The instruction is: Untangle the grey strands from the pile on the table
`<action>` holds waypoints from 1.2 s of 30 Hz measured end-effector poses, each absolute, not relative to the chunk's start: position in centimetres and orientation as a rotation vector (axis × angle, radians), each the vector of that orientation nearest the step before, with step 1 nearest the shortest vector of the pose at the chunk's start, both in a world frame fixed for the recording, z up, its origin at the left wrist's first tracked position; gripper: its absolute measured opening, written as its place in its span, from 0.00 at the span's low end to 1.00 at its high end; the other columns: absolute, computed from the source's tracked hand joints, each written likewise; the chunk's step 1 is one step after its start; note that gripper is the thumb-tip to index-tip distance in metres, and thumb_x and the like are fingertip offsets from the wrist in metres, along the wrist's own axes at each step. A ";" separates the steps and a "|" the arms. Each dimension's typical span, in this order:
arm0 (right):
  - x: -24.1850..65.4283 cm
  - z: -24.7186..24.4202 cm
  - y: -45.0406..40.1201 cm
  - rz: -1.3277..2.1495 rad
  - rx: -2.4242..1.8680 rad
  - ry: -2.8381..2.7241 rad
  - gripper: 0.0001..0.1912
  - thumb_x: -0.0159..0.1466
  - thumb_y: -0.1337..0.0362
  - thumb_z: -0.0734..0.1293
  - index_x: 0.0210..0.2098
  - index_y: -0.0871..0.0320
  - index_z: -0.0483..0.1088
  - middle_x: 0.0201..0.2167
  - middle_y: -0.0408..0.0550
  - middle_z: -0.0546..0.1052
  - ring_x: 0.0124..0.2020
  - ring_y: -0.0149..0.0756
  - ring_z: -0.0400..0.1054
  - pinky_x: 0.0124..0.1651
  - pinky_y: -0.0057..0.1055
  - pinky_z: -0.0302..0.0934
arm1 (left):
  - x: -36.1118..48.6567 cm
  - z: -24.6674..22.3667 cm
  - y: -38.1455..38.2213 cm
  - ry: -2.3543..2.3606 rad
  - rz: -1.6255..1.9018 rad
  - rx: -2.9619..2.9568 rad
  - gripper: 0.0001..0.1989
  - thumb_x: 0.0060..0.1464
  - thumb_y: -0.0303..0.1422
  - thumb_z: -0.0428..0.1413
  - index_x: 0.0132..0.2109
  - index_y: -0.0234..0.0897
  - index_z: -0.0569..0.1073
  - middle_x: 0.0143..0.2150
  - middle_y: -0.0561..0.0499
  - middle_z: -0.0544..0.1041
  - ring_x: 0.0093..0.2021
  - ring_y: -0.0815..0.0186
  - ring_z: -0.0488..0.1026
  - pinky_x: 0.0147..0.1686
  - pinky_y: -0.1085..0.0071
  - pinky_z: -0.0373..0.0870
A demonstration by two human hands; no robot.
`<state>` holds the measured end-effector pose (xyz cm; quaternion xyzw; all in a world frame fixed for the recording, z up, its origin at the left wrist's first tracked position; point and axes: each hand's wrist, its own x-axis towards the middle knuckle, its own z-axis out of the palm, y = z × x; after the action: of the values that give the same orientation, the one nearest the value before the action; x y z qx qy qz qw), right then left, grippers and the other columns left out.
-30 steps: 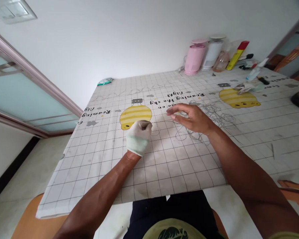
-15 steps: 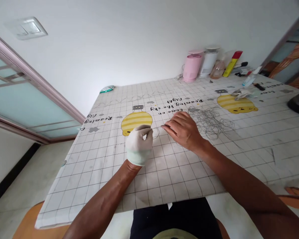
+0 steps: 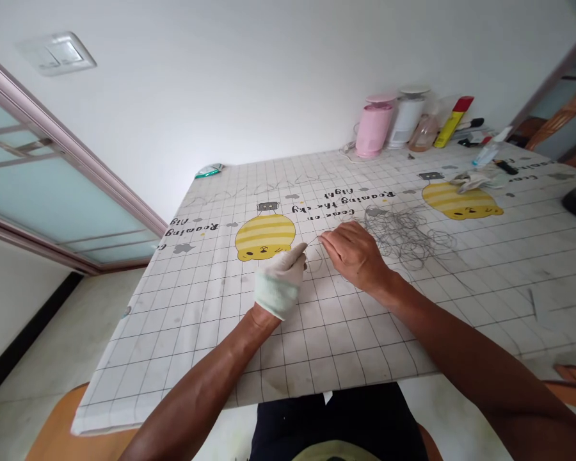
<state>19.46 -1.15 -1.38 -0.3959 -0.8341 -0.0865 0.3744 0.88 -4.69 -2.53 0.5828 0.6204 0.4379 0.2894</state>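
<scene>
My left hand, in a white glove with a pale green cuff, is closed in a pinch above the tablecloth. One end of a thin dark wire is at its fingertips. My bare right hand pinches the same wire a short way to the right, its fingers curled and its fingertips partly hidden. A thin loop of the wire hangs between the two hands. Just beyond my right hand lies a loose tangle of thin dark wires, spread flat on the cloth.
A checked tablecloth with printed bears covers the table. Bent wire pieces lie in a row at the back. A pink cylinder, a white cylinder, bottles and a yellow can stand by the wall. A crumpled glove lies right.
My left hand has shifted slightly right and turned, its fingers now pointing toward my right hand. The right hand stays nearly in place, still pinching. The view has moved slightly.
</scene>
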 end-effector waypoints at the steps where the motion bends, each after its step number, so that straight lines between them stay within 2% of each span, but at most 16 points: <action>1: 19.4 -1.5 -1.2 -0.219 -1.028 -2.126 0.21 0.78 0.65 0.57 0.29 0.53 0.69 0.24 0.47 0.71 0.31 0.41 0.63 0.41 0.41 0.60 | 1.2 -2.5 -4.9 1.645 1.138 1.531 0.15 0.62 0.35 0.57 0.52 0.49 0.86 0.32 0.55 0.83 0.37 0.66 0.81 0.49 0.69 0.78; 7: 18.9 -1.9 -1.0 -0.159 -1.066 -2.113 0.20 0.78 0.64 0.56 0.30 0.53 0.69 0.25 0.49 0.73 0.32 0.42 0.65 0.43 0.42 0.61 | 2.7 -2.6 -4.9 1.648 0.986 1.368 0.17 0.62 0.35 0.58 0.54 0.47 0.85 0.31 0.55 0.83 0.38 0.66 0.82 0.50 0.69 0.78; 10: 19.2 -1.3 -1.0 -0.041 -1.102 -2.066 0.16 0.77 0.59 0.60 0.36 0.55 0.73 0.31 0.51 0.78 0.34 0.42 0.70 0.44 0.42 0.64 | 2.7 -1.9 -4.6 1.645 0.989 1.212 0.17 0.63 0.34 0.57 0.55 0.45 0.85 0.31 0.55 0.83 0.34 0.68 0.81 0.46 0.70 0.79; 13: 20.2 -0.3 -1.1 0.236 -1.138 -1.938 0.17 0.77 0.53 0.61 0.43 0.55 0.76 0.37 0.50 0.83 0.37 0.42 0.75 0.38 0.37 0.66 | 2.3 -0.6 -4.7 1.680 1.071 1.173 0.17 0.63 0.34 0.56 0.54 0.42 0.85 0.32 0.53 0.84 0.33 0.69 0.81 0.44 0.71 0.79; 18: 21.7 0.4 -0.8 0.411 -1.133 -1.793 0.22 0.77 0.49 0.60 0.39 0.56 0.79 0.37 0.49 0.85 0.38 0.41 0.79 0.36 0.33 0.67 | 2.0 0.7 -5.0 1.741 1.176 1.158 0.16 0.62 0.32 0.56 0.51 0.41 0.86 0.32 0.53 0.84 0.33 0.69 0.81 0.47 0.72 0.78; 21: 21.5 0.2 -0.7 0.462 -1.095 -1.851 0.19 0.76 0.51 0.62 0.41 0.55 0.79 0.38 0.49 0.85 0.41 0.42 0.80 0.35 0.33 0.68 | 2.1 0.5 -4.8 1.738 1.179 1.169 0.16 0.62 0.32 0.56 0.51 0.41 0.85 0.32 0.54 0.84 0.34 0.69 0.81 0.47 0.72 0.77; 26: 20.4 -0.8 -0.7 0.417 -1.068 -1.946 0.12 0.73 0.58 0.67 0.50 0.54 0.79 0.46 0.50 0.85 0.47 0.45 0.80 0.38 0.36 0.72 | 1.8 -0.7 -4.3 1.704 1.156 1.226 0.15 0.62 0.34 0.56 0.51 0.43 0.85 0.31 0.55 0.83 0.33 0.69 0.81 0.46 0.73 0.77; 31: 19.8 -1.7 -0.6 0.362 -1.046 -2.008 0.14 0.73 0.66 0.64 0.53 0.55 0.79 0.37 0.46 0.85 0.42 0.42 0.81 0.48 0.40 0.72 | 1.3 -2.4 -3.2 1.660 1.118 1.252 0.15 0.62 0.37 0.57 0.50 0.46 0.85 0.31 0.57 0.83 0.33 0.68 0.81 0.46 0.71 0.76; 36: 19.3 -2.0 -0.9 0.368 -1.072 -2.021 0.15 0.73 0.66 0.64 0.54 0.55 0.79 0.37 0.47 0.85 0.39 0.42 0.80 0.45 0.39 0.71 | 1.2 -3.2 -2.7 1.625 1.087 1.223 0.15 0.61 0.37 0.57 0.50 0.47 0.85 0.29 0.57 0.82 0.31 0.67 0.81 0.45 0.70 0.76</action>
<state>19.28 -0.94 -1.99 -0.4239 -0.7992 0.1453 0.4006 1.19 -2.66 -3.18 0.4849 0.6441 0.4306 0.4056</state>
